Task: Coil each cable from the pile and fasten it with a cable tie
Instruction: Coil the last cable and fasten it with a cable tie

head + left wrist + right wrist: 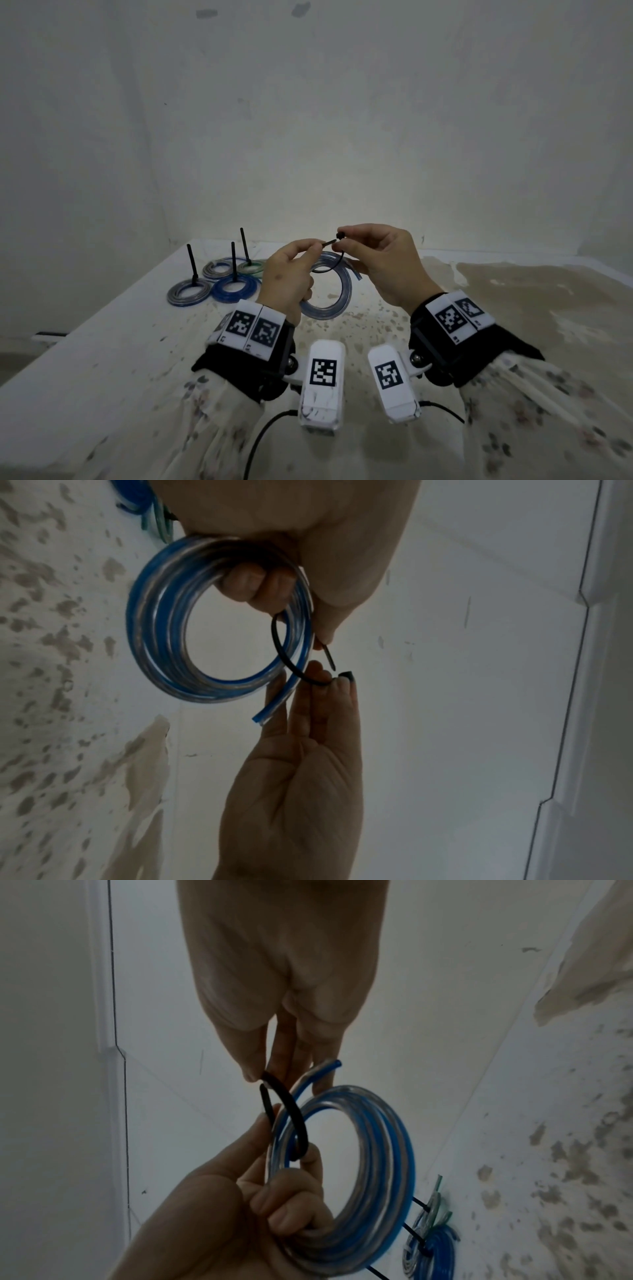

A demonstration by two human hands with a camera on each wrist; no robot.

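Two hands are raised above the stained white table (113,342), palms turned toward each other. The left hand (286,279) curls its lower fingers through a coil of clear blue-striped cable (334,291) and pinches the pointed tail of a thin black plastic cable tie (329,265) between thumb and forefinger. The right hand (383,263) pinches the tie's square head, other fingers loosely spread. The coil hangs on edge in mid-air, its opening facing left and right, one cut end sticking out toward the right hand. The tie loops around the coil's upper strands, its tip pointing right at the head and not yet inserted. Four tied coils (233,287) lie flat at the far left, three black tails standing upright.
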